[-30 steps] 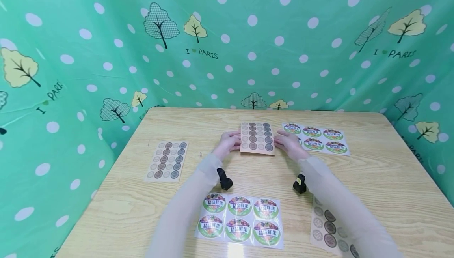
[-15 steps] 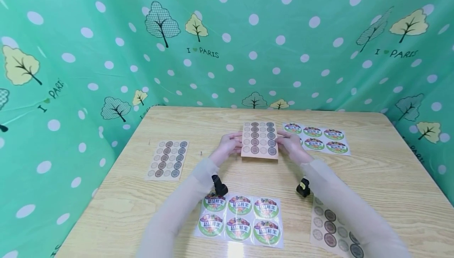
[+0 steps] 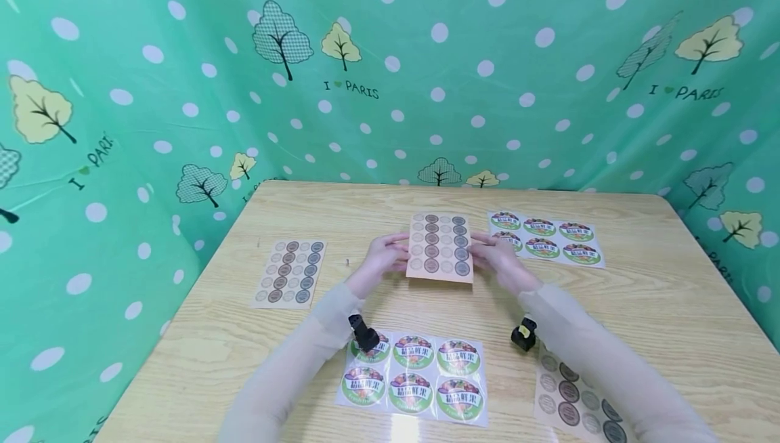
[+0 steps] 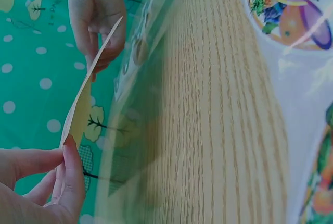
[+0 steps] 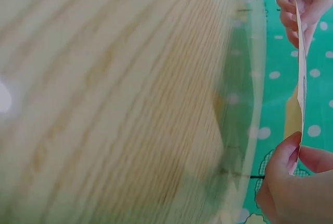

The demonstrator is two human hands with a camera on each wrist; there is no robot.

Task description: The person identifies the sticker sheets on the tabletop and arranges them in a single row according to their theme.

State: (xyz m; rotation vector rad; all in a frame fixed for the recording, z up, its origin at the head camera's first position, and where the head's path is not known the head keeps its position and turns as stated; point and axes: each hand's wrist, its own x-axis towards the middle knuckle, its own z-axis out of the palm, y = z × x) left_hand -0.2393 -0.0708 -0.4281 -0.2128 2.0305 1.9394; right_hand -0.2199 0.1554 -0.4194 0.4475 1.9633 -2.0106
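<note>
A sheet of small round stickers [image 3: 439, 248] is held above the table between two hands, its face toward the head camera. My left hand [image 3: 379, 261] pinches its left edge, and my right hand [image 3: 498, 260] pinches the right edge. In the left wrist view the sheet [image 4: 78, 109] appears nearly edge-on, with thumb and finger of the left hand [image 4: 47, 182] meeting on it. The right wrist view shows the right hand [image 5: 291, 182] gripping the sheet [image 5: 302, 78] the same way.
Another small-sticker sheet [image 3: 289, 273] lies at the left, and one [image 3: 557, 395] lies partly under the right forearm. Fruit-label sheets lie at front centre [image 3: 432, 376] and back right [image 3: 569, 259]. A green patterned curtain [image 3: 390, 124] stands behind the table [image 3: 207, 334].
The held sheet has come slightly nearer the front of the table, its lower edge lower in view. Over the last half second it has also shifted a little left, with both hands still holding it.
</note>
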